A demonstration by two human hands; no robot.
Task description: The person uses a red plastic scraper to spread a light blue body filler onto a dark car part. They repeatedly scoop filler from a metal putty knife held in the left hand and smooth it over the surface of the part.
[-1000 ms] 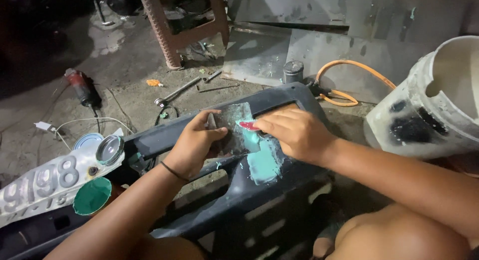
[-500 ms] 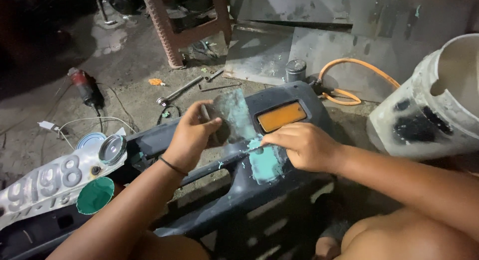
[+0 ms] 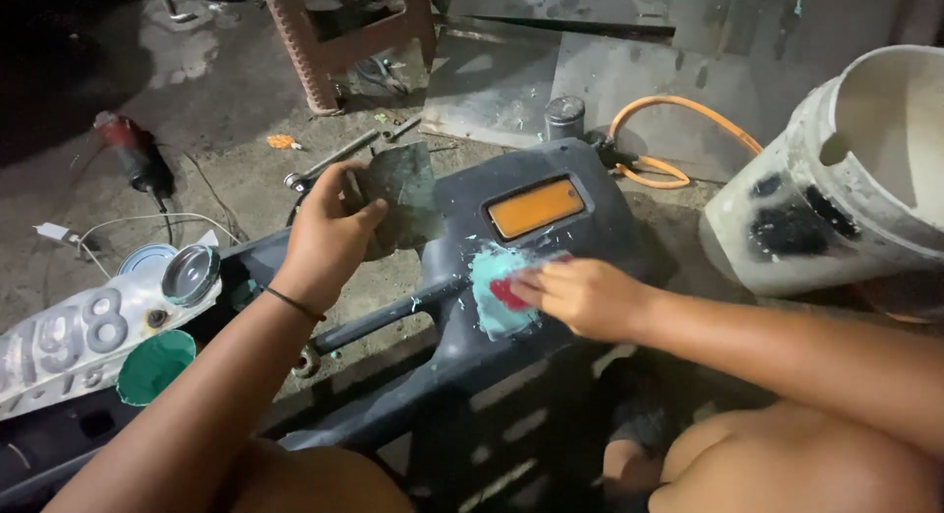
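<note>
Nearest the camera, the person's bare knees and forearms frame a dark plastic bumper (image 3: 462,375) that lies across the floor (image 3: 197,100). The right hand (image 3: 580,295) rests on the bumper's upper face, fingers together and pressed down on a small red spreader (image 3: 506,294), which sits in a patch of pale teal putty (image 3: 497,287) smeared just below an orange reflector (image 3: 536,207) set into the bumper. Flecks of the same putty dot the plastic around the patch.

The left hand (image 3: 329,233), with a thin dark band at the wrist, is clamped around the edge of a flat grey mixing board (image 3: 401,193) and holds it raised and tilted just above the bumper, left of the reflector. The board's face is smudged with greenish putty.

To the left, on the floor beside the bumper, lie a white number plate (image 3: 59,341), a round green lid (image 3: 152,365) and an open tin (image 3: 190,274) with a shiny rim, all close together. Further left and back, a red power tool (image 3: 133,154) lies with its cable trailing toward a white plug (image 3: 54,232).

Behind the left hand, a spanner (image 3: 329,161) lies on the floor. On the right stands a large white bucket (image 3: 846,179), tipped toward the camera and stained with black patches. An orange hose (image 3: 678,139) loops on the floor between the bucket and the bumper, near a small grey can (image 3: 564,117). At the back stand the legs of a brown plastic stool (image 3: 334,41) and a grey metal sheet (image 3: 629,70).
</note>
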